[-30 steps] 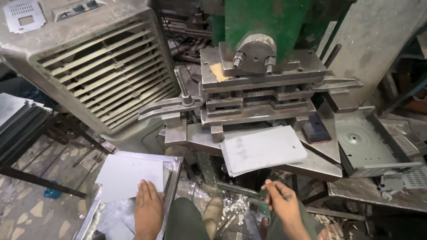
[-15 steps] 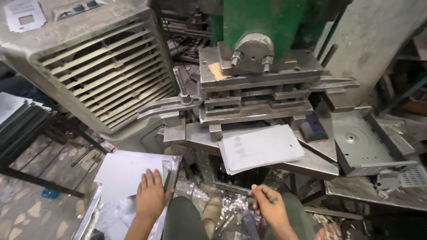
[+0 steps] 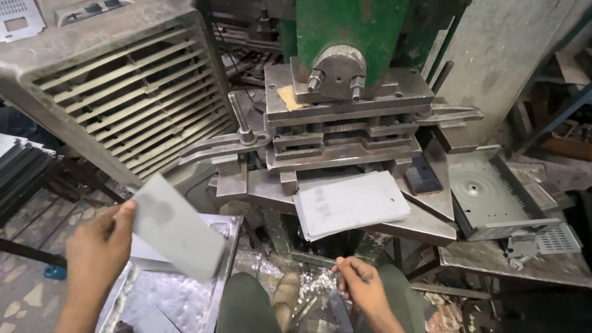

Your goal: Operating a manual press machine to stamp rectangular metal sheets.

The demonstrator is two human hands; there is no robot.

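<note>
— What's moved since a moment ago?
— The left hand [image 3: 95, 256] has come up off the tray [image 3: 225, 225] at the near left, and now grips a grey metal sheet [image 3: 176, 228] by its left end, held tilted above that tray.
— And the other hand?
— The right hand [image 3: 364, 287] sits low at the near centre, fingers curled; I cannot tell whether they pinch anything.
— Where's the rest of the stock?
— A stack of similar sheets [image 3: 351, 203] lies on the bed of the green press [image 3: 351, 37], just beyond the right hand. A louvred metal housing [image 3: 105, 92] stands far left.
</note>
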